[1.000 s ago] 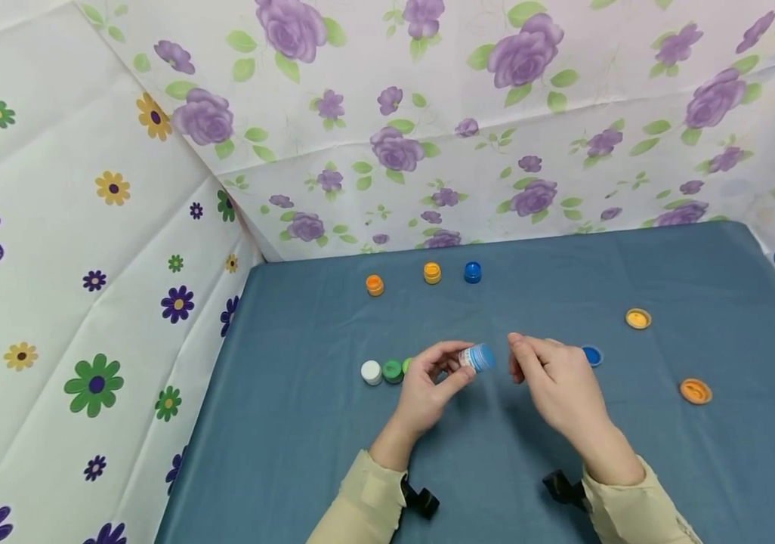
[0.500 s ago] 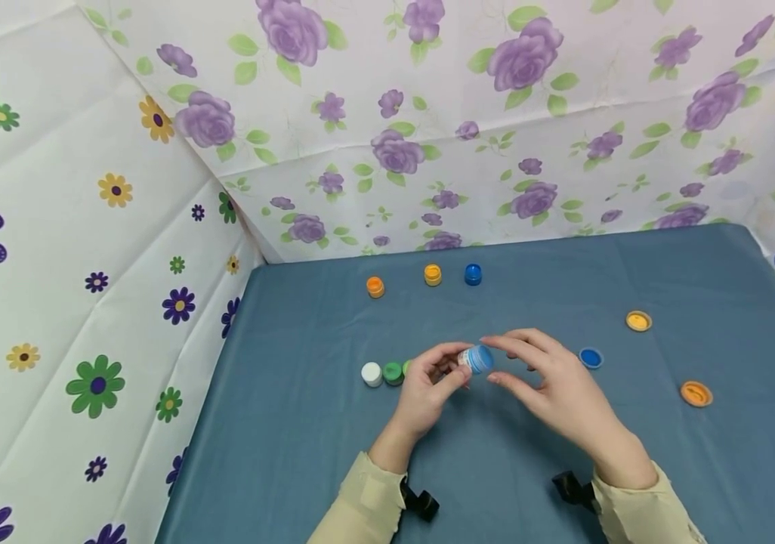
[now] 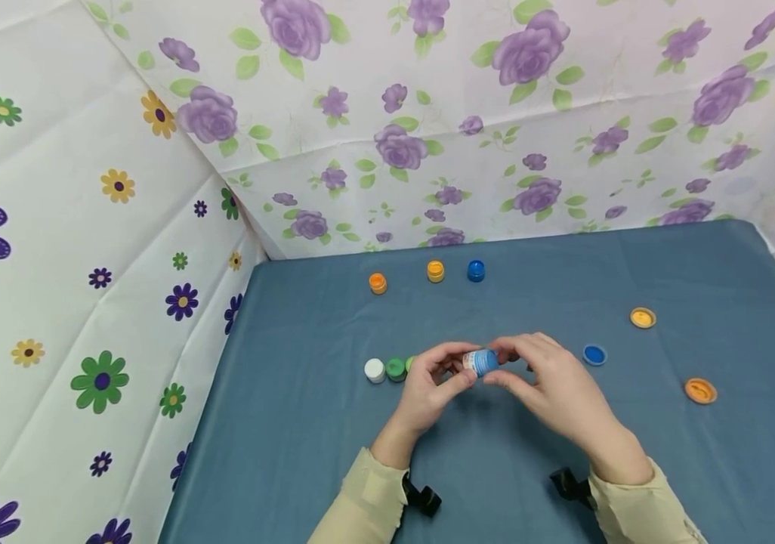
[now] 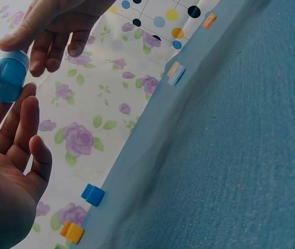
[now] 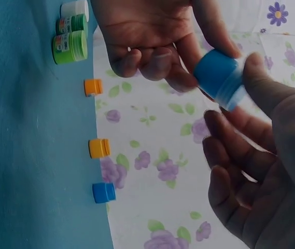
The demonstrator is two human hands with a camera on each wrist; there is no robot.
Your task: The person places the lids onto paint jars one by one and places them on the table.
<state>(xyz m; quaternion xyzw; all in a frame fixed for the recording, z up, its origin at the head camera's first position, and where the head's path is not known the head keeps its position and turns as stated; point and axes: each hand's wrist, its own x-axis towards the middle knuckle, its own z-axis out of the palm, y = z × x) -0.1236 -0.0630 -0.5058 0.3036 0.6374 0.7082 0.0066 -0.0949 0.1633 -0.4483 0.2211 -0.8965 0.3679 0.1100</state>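
Note:
A small light-blue jar [image 3: 480, 363] with a pale label is held above the table between both hands. My left hand [image 3: 424, 385] grips its body with thumb and fingers. From the other side my right hand [image 3: 557, 385] has its thumb and fingers at the lid end. In the left wrist view the jar [image 4: 10, 77] lies between the left thumb and fingers, the right thumb on its top end. The right wrist view shows the jar [image 5: 217, 75] pinched by the left hand, with the right thumb against its rim.
Open orange [image 3: 377, 283], yellow [image 3: 435, 271] and dark-blue [image 3: 476, 270] jars stand at the back. White [image 3: 375, 370], green [image 3: 396, 369] and light-green [image 5: 70, 47] jars stand left of the hands. Blue [image 3: 594, 354], yellow [image 3: 642, 317] and orange [image 3: 700, 391] lids lie at right.
My right hand has come left, its fingers spreading and then closing around the lid end of the light-blue jar. My left hand keeps its grip on the jar.

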